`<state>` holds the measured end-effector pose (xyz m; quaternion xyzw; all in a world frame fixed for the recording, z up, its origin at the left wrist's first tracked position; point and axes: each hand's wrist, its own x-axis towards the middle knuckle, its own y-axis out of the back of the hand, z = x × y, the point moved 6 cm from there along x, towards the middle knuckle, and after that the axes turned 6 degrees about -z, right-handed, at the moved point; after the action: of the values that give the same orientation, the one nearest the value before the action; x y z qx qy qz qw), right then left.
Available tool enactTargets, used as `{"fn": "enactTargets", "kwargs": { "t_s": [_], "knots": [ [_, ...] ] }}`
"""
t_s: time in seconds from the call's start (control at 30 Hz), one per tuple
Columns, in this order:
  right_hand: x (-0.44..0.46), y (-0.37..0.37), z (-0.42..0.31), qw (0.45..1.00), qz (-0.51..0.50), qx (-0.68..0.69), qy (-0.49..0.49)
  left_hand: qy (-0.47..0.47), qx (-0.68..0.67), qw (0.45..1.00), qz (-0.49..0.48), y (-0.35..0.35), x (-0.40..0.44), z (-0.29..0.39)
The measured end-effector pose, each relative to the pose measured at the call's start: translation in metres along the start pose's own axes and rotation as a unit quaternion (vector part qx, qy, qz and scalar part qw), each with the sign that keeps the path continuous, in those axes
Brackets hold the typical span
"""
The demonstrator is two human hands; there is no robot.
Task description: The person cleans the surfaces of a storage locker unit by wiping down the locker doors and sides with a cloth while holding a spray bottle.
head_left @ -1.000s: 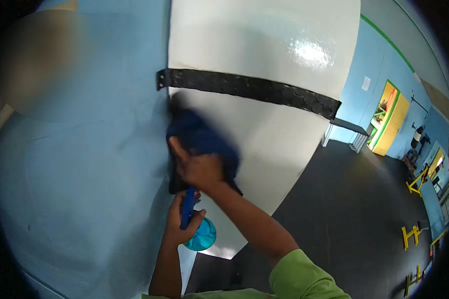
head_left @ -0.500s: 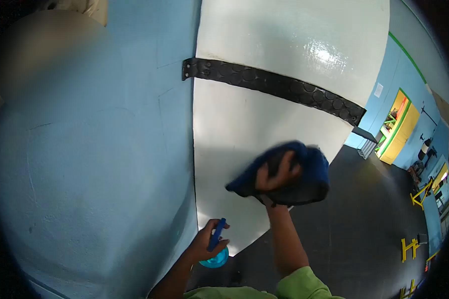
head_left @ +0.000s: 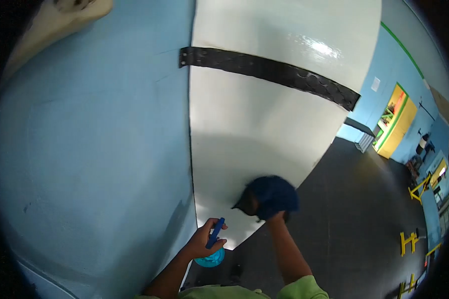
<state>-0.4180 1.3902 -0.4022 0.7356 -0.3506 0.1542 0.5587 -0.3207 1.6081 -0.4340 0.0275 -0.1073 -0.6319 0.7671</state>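
Note:
My left hand (head_left: 207,240) is closed round the blue top of a spray bottle (head_left: 210,258), whose turquoise body shows just below the fingers. A bunched dark blue cloth (head_left: 274,195) lies against the lower part of a glossy white panel (head_left: 249,124). My right hand (head_left: 274,217) is mostly hidden by this cloth and grips it near the panel's right edge. Higher up, a black textured strip (head_left: 269,68) crosses the panel.
A light blue wall (head_left: 95,164) fills the left side, with a pale object (head_left: 60,25) at its top. Dark floor (head_left: 344,214) spreads to the right. Beyond stand yellow metal stands (head_left: 409,243), a grey bench (head_left: 359,127) and a yellow door (head_left: 398,130).
The cloth and my right hand have moved from the panel's left edge across to the right, then down and slightly left. My left hand keeps the bottle low in view.

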Motion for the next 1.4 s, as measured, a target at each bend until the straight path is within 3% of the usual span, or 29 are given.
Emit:
{"fn": "enactTargets", "kwargs": {
  "t_s": [0.03,0.07,0.17,0.27,0.33,0.37,0.4,0.47,0.53,0.57,0.67,0.7,0.73,0.77,0.8,0.83,0.9,1.0,1.17,1.23,1.4],
  "knots": [
    [0.003,0.016,0.009,0.993,0.106,0.052,-0.022,-0.031,0.028,0.999,0.005,0.000,0.001,-0.003],
    [0.000,0.027,0.010,0.973,0.122,-0.189,-0.047,-0.059,0.055,0.997,0.007,-0.001,0.000,-0.006],
    [0.062,0.049,-0.039,0.926,0.340,-0.127,-0.109,0.012,0.034,0.999,0.013,-0.003,-0.005,-0.001],
    [0.102,0.027,-0.079,0.960,0.182,-0.184,-0.110,0.031,-0.002,0.999,0.027,-0.007,-0.005,-0.005],
    [0.107,-0.021,-0.072,0.996,0.077,-0.052,-0.001,0.014,0.013,0.999,0.033,-0.010,-0.001,0.000],
    [0.100,-0.044,-0.063,0.999,0.037,-0.006,0.035,0.048,0.010,0.998,0.041,-0.011,0.000,-0.003],
    [0.085,-0.063,-0.051,0.997,0.001,-0.064,0.049,0.082,0.010,0.995,0.052,-0.011,-0.002,-0.007],
    [0.050,-0.094,-0.042,0.980,-0.079,-0.167,0.080,0.056,0.069,0.994,0.062,-0.012,-0.009,-0.008],
    [0.027,-0.098,-0.037,0.965,-0.115,-0.215,0.092,0.027,0.129,0.987,0.090,-0.014,-0.017,-0.010],
    [0.011,-0.083,-0.036,0.979,-0.032,-0.164,0.115,0.032,0.109,0.988,0.107,-0.016,-0.026,-0.016],
    [-0.002,-0.029,-0.025,0.984,0.055,-0.129,0.107,0.033,0.083,0.989,0.121,-0.027,-0.036,-0.031],
    [0.016,0.018,-0.033,0.994,-0.079,-0.069,-0.019,0.027,0.079,0.990,0.113,-0.030,-0.035,-0.034],
    [0.022,0.036,-0.029,0.967,-0.211,-0.005,-0.145,0.032,0.083,0.990,0.111,-0.032,-0.034,-0.037],
    [0.030,0.050,-0.026,0.996,-0.045,-0.030,-0.067,0.049,0.052,0.992,0.102,-0.035,-0.033,-0.042],
    [0.033,0.074,-0.033,0.991,0.121,-0.057,0.011,0.067,0.019,0.993,0.092,-0.040,-0.031,-0.046],
    [0.039,0.085,-0.035,0.985,0.149,-0.079,0.025,0.072,0.014,0.993,0.089,-0.044,-0.028,-0.042],
    [0.059,0.086,-0.050,0.980,0.169,-0.104,0.029,0.067,0.006,0.994,0.091,-0.056,-0.021,-0.036],
    [0.067,0.037,-0.057,0.987,0.109,-0.107,0.051,0.053,-0.004,0.993,0.103,-0.058,-0.012,-0.054],
    [-0.013,-0.024,-0.026,0.991,0.000,-0.065,0.114,0.004,-0.005,0.992,0.123,-0.059,0.014,-0.113],
    [-0.037,-0.013,-0.004,0.988,0.031,-0.118,0.098,-0.018,0.005,0.993,0.119,-0.062,0.016,-0.146],
    [0.000,0.007,-0.004,0.916,0.248,-0.310,0.064,-0.092,0.050,0.991,0.088,-0.054,0.014,-0.219]
  ]
}}
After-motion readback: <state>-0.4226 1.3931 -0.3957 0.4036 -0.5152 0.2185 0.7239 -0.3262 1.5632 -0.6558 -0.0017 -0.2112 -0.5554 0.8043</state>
